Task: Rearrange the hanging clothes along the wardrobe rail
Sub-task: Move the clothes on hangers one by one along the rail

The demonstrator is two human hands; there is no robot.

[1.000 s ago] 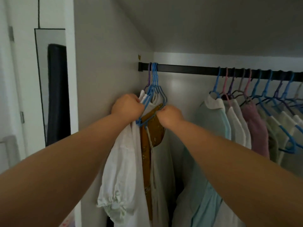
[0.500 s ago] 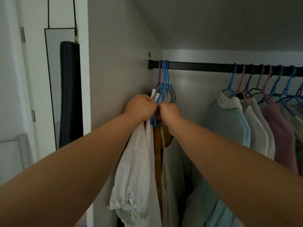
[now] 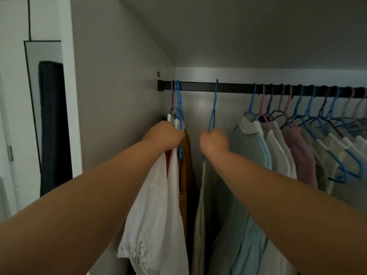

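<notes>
A black rail (image 3: 234, 87) runs across the wardrobe top. At its left end hangs a bunch of blue and purple hangers (image 3: 177, 100) with a white blouse (image 3: 156, 211) and a mustard garment (image 3: 186, 167). My left hand (image 3: 163, 134) is closed around the shoulders of that bunch. My right hand (image 3: 213, 140) grips a single blue hanger (image 3: 213, 108) carrying a pale cream garment (image 3: 201, 215), hooked on the rail apart from the bunch. Further right hang a mint shirt (image 3: 248, 143), white tops and a mauve top (image 3: 301, 155) on several coloured hangers.
The wardrobe's grey side wall (image 3: 119, 108) stands just left of the bunch. A mirror (image 3: 42, 108) with a dark reflection hangs outside on the left. A bare stretch of rail lies between the single hanger and the mint shirt.
My right hand has slid one blue hanger with the cream garment to the right, away from the bunch. My left hand stays on the bunch at the rail's left end.
</notes>
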